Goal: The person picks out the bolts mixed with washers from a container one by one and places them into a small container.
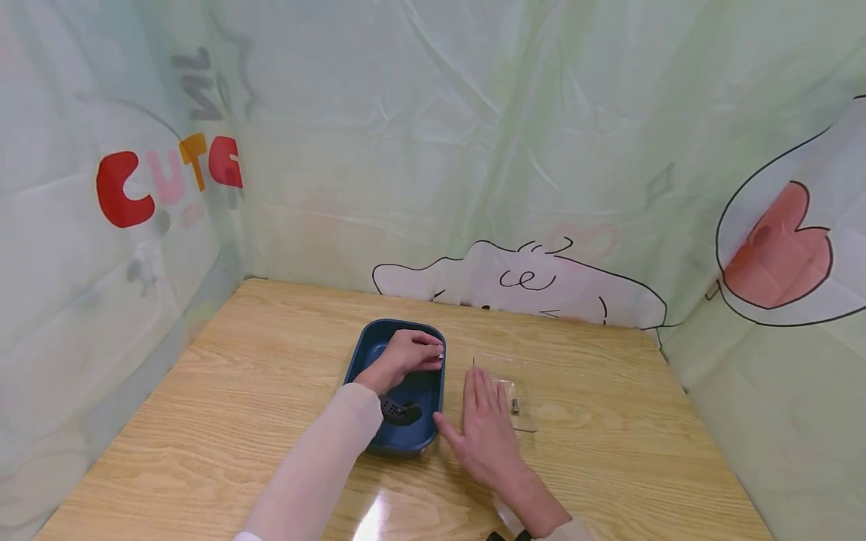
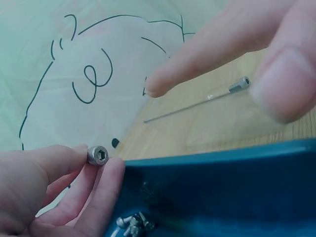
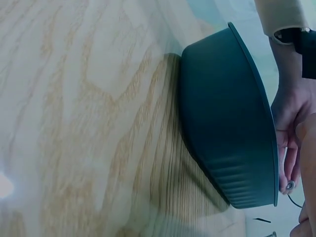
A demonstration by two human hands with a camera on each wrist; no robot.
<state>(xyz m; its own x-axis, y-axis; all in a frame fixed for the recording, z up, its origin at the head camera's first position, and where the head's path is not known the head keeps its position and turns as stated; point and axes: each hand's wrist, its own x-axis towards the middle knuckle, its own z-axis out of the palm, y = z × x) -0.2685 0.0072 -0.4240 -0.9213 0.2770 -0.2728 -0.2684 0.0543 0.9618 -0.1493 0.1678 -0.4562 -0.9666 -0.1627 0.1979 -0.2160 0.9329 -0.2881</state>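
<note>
My left hand (image 1: 409,352) reaches over the blue tray (image 1: 419,387) and pinches a socket-head screw (image 2: 98,155) between thumb and fingers near the right rim. The hex recess in its head faces the left wrist camera. Several small screws (image 2: 134,223) lie in the tray below that hand. My right hand (image 1: 489,436) is just right of the tray, fingers straight, over a clear flat sheet (image 1: 526,421); whether its palm presses down cannot be seen. Beside its fingertips another socket-head screw (image 1: 515,406) lies at the clear sheet.
The wooden table (image 1: 609,451) carries the tray and the sheet. A printed cloth curtain (image 1: 433,150) hangs along the back and both sides. A black device (image 3: 308,54) is strapped at the left wrist.
</note>
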